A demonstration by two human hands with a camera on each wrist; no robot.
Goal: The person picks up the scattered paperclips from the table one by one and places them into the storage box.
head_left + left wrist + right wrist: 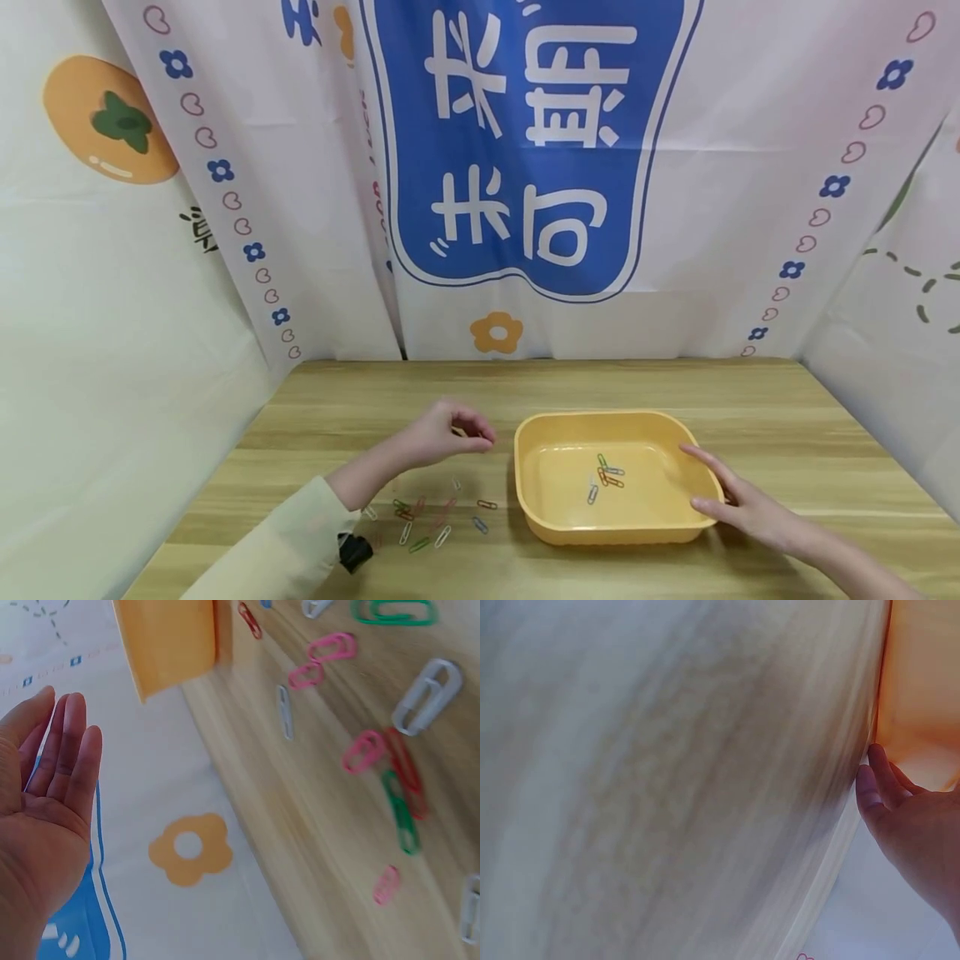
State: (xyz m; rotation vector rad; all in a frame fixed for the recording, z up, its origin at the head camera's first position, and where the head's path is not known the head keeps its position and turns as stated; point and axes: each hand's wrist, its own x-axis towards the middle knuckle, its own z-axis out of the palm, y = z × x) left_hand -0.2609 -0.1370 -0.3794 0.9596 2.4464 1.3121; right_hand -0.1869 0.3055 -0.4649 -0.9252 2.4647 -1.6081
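My left hand [450, 435] hovers over the table, just left of the yellow plastic tray [555, 535]. Its thumb and fingertips come close together, and whether anything is between them is hidden; the left wrist view shows no clip in the hand [52, 802]. With my right hand [750, 508] I hold the tray's right end, thumb and index finger over the rim, other fingers against the outside wall. A few paper clips [602, 477] lie grouped in the tray. Several loose paper clips [420, 543] in red, pink, green, white and blue are scattered below my left hand.
A black object [354, 552] shows at the left sleeve cuff. The wooden tabletop [450, 379] ends at a printed cloth backdrop [720, 250], and cloth also hangs at both sides.
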